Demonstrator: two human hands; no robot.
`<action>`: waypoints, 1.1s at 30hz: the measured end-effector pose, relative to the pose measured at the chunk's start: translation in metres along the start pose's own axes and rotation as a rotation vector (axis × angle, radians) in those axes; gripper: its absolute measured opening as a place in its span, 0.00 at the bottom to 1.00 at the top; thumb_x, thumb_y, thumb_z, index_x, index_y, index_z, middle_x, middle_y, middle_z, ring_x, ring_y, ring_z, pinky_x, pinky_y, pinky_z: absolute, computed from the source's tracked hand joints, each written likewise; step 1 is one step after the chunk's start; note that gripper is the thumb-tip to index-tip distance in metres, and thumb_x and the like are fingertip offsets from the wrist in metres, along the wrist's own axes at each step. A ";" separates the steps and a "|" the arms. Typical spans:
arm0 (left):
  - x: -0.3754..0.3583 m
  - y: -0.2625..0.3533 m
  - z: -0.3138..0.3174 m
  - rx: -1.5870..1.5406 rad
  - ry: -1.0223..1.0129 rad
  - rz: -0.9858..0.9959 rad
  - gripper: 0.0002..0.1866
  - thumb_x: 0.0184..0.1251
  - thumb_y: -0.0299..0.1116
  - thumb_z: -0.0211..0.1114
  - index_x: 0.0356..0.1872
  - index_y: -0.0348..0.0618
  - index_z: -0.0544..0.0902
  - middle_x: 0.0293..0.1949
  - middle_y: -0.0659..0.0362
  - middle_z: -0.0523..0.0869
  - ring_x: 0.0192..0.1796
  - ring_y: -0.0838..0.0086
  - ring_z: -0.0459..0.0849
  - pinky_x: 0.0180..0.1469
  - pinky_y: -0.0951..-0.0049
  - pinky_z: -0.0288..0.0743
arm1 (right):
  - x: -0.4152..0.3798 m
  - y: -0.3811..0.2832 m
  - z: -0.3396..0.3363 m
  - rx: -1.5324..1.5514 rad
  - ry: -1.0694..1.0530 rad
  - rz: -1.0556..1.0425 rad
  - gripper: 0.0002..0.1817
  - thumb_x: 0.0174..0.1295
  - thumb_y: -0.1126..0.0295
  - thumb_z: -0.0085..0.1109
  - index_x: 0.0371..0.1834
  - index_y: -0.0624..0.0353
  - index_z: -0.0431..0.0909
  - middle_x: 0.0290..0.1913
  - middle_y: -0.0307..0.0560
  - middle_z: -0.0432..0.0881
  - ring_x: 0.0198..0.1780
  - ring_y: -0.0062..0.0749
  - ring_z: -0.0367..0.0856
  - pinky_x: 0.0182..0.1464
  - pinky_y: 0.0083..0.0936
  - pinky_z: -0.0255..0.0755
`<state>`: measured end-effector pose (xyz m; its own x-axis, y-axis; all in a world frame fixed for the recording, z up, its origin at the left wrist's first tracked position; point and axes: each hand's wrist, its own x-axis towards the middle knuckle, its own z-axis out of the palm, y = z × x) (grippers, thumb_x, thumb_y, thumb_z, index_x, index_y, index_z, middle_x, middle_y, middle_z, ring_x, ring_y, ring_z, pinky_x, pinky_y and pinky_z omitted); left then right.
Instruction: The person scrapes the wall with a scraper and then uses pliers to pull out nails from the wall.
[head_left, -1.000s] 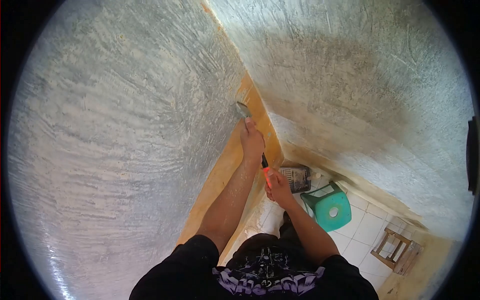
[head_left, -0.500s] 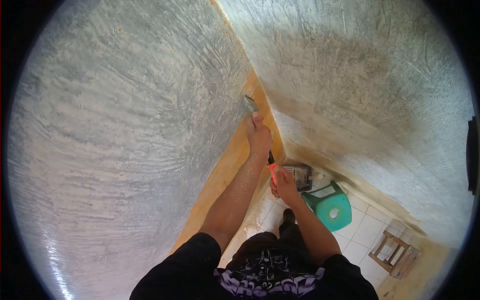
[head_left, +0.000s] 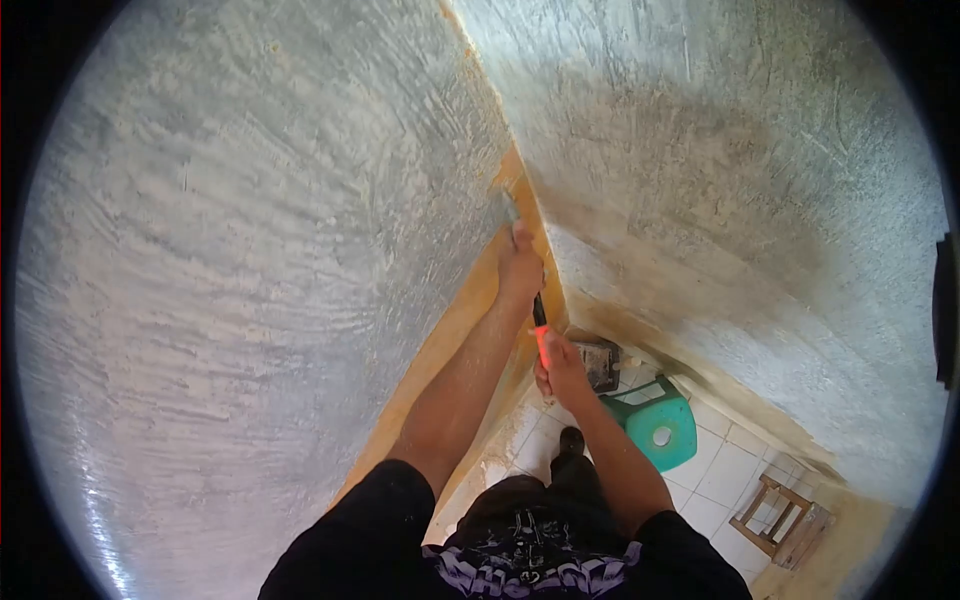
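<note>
My left hand (head_left: pixel 521 268) is closed around the upper part of a scraper, close to its blurred metal blade (head_left: pixel 512 208). That blade lies at the left wall, by the edge between rough grey surface and a strip of yellow-orange paint (head_left: pixel 440 345). Below the left hand, the scraper's black shaft (head_left: pixel 540 310) shows, leading to its orange handle (head_left: pixel 543 345). My right hand (head_left: pixel 563 370) is wrapped around that handle. The left wall (head_left: pixel 250 250) is streaked with scrape marks.
The grey right wall (head_left: pixel 700 180) meets the left one in a corner. Below on the white tiled floor (head_left: pixel 705 460) stand a green plastic stool (head_left: pixel 668 430), a dark tray-like object (head_left: pixel 602 365) and a small wooden stool (head_left: pixel 775 515). My shoe (head_left: pixel 571 440) is near the green stool.
The view has shifted slightly, and the walls appear farther right. The scraper's blade is now blurred by motion, with both hands still gripping the tool.
</note>
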<state>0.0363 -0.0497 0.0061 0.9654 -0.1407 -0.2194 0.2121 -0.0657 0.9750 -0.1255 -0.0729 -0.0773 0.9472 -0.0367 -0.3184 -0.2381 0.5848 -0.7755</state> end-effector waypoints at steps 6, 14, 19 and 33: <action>0.000 0.005 -0.002 0.028 -0.027 0.010 0.24 0.80 0.55 0.39 0.45 0.42 0.69 0.15 0.64 0.65 0.13 0.77 0.65 0.17 0.71 0.64 | -0.010 -0.007 0.009 -0.042 0.013 -0.008 0.25 0.77 0.48 0.39 0.63 0.54 0.72 0.18 0.35 0.63 0.13 0.19 0.60 0.16 0.21 0.56; -0.048 -0.020 -0.026 0.017 0.008 -0.010 0.25 0.79 0.56 0.41 0.41 0.42 0.72 0.18 0.63 0.70 0.15 0.75 0.70 0.17 0.70 0.65 | -0.048 0.023 0.011 -0.086 0.014 -0.008 0.24 0.77 0.49 0.41 0.60 0.55 0.73 0.17 0.36 0.64 0.13 0.20 0.62 0.16 0.21 0.58; -0.167 -0.116 -0.088 -0.244 0.006 -0.109 0.22 0.79 0.57 0.41 0.37 0.48 0.69 0.18 0.65 0.66 0.17 0.78 0.67 0.20 0.72 0.65 | -0.142 0.105 -0.015 -0.314 -0.040 0.188 0.19 0.75 0.54 0.51 0.51 0.60 0.76 0.16 0.36 0.70 0.14 0.18 0.67 0.15 0.19 0.59; -0.418 -0.190 -0.267 -0.652 0.410 -0.017 0.23 0.80 0.59 0.37 0.48 0.49 0.63 0.24 0.59 0.69 0.27 0.70 0.73 0.36 0.65 0.74 | -0.258 0.199 0.051 -0.729 -0.672 0.313 0.13 0.75 0.59 0.51 0.47 0.59 0.75 0.22 0.32 0.71 0.20 0.16 0.68 0.23 0.18 0.63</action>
<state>-0.3674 0.2854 -0.0786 0.9133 0.2405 -0.3287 0.1513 0.5488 0.8221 -0.4066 0.0944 -0.1217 0.6917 0.6225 -0.3662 -0.3538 -0.1499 -0.9232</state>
